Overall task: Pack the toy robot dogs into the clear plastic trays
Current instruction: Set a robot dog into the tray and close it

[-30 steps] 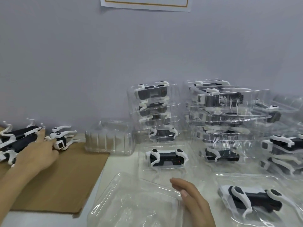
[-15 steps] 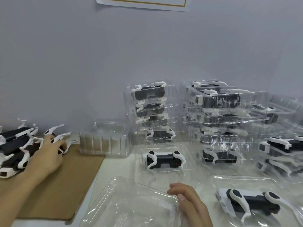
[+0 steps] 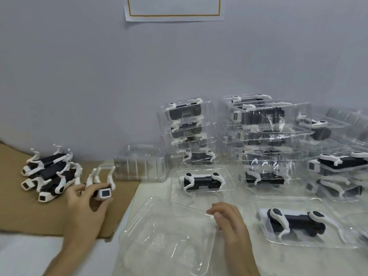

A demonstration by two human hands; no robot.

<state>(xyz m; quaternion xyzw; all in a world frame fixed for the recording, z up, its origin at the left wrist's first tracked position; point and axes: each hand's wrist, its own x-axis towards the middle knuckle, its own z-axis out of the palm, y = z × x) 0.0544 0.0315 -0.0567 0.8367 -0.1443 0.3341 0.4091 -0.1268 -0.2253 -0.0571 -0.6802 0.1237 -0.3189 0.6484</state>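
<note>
My left hand [image 3: 85, 208] grips a black and white toy robot dog [image 3: 102, 189] upside down, its legs pointing up, just above the brown cardboard sheet [image 3: 23, 214]. Three more loose dogs [image 3: 49, 174] lie on their backs on the cardboard at the far left. An empty clear plastic tray [image 3: 159, 232] sits at the front centre, and my right hand [image 3: 231, 226] holds its right rim with curled fingers. Two open trays hold one dog each: one behind [image 3: 201, 181] and one to the right [image 3: 294, 222].
Stacks of packed clear trays [image 3: 190, 132] [image 3: 264, 136] stand against the grey wall, with more at the right edge [image 3: 342, 166]. A stack of empty clear trays [image 3: 141, 163] sits between the cardboard and the stacks. The white table [image 3: 23, 253] shows at the front left.
My left hand has closed on one dog from the group on the cardboard and pulled it right and toward me. My right hand stays on the empty tray's rim.
</note>
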